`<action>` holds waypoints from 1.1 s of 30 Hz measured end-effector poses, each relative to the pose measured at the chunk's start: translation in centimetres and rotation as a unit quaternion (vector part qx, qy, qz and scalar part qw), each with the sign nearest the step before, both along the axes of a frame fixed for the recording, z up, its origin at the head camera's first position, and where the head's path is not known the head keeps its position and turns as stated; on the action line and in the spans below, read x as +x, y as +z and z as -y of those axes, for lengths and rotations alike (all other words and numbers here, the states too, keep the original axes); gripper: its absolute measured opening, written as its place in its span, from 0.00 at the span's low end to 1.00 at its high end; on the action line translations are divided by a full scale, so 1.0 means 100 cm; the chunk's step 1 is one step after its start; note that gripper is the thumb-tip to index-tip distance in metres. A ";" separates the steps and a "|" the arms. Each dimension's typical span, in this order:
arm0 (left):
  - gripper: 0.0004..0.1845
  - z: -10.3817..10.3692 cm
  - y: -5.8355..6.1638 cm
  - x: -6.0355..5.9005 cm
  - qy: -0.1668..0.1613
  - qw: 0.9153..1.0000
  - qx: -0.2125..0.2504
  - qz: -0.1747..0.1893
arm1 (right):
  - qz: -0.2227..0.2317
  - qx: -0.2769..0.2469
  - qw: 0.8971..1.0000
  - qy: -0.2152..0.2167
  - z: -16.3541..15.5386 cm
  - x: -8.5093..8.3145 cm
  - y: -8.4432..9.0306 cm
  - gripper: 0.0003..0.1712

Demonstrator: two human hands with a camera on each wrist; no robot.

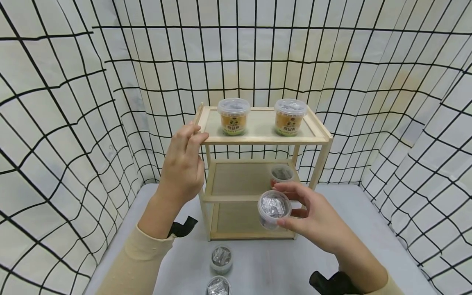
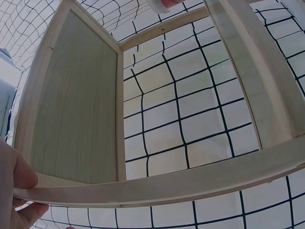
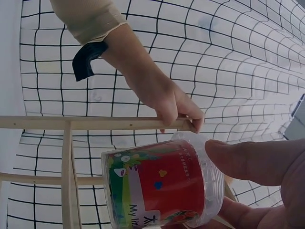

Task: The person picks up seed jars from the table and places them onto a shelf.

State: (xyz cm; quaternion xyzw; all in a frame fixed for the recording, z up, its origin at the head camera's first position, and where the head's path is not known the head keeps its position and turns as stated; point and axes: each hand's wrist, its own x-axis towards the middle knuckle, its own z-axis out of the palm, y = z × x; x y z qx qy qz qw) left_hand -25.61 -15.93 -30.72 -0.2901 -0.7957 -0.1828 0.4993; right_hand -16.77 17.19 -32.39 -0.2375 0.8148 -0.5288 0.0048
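Now your right hand point(image 1: 317, 223) pinches the red-labelled tub point(image 1: 274, 209) in front of the wooden shelf point(image 1: 263, 139); your left hand point(image 1: 183, 166) grips its top corner. Keep the tub level, probably bound for the middle tier, beside the tub point(image 1: 281, 175) already there; watch the front rail.

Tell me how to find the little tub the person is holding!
Find the wooden shelf rack in the middle of the grey table. In front of its middle shelf, the right hand grips a small clear-lidded tub in its fingers. It is the only tub up in the air, and its label is red, while the two on the top shelf are orange.
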 end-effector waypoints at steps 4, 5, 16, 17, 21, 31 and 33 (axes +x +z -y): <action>0.26 0.000 0.000 0.000 0.000 1.000 0.000 -0.001 | 0.001 0.003 1.000 0.007 0.003 -0.003 0.006 0.38; 0.26 0.001 -0.001 0.000 0.000 1.000 -0.001 -0.001 | 0.003 0.006 1.000 0.006 0.003 -0.004 0.007 0.39; 0.27 0.001 -0.001 0.001 -0.002 1.000 0.000 -0.003 | 0.002 0.025 1.000 0.009 0.014 -0.021 0.013 0.38; 0.27 0.001 -0.001 0.001 -0.003 1.000 0.000 -0.003 | 0.003 0.024 1.000 0.009 0.014 -0.023 0.013 0.37; 0.27 0.000 -0.001 0.001 -0.004 1.000 0.000 -0.001 | 0.013 0.016 1.000 0.012 0.018 -0.027 0.015 0.38; 0.26 0.001 0.000 0.002 0.000 1.000 0.001 0.002 | 0.014 0.028 0.999 0.029 0.027 -0.040 0.019 0.37; 0.26 0.001 0.000 0.002 0.001 1.000 0.000 0.002 | 0.016 0.030 0.999 0.036 0.028 -0.043 0.018 0.36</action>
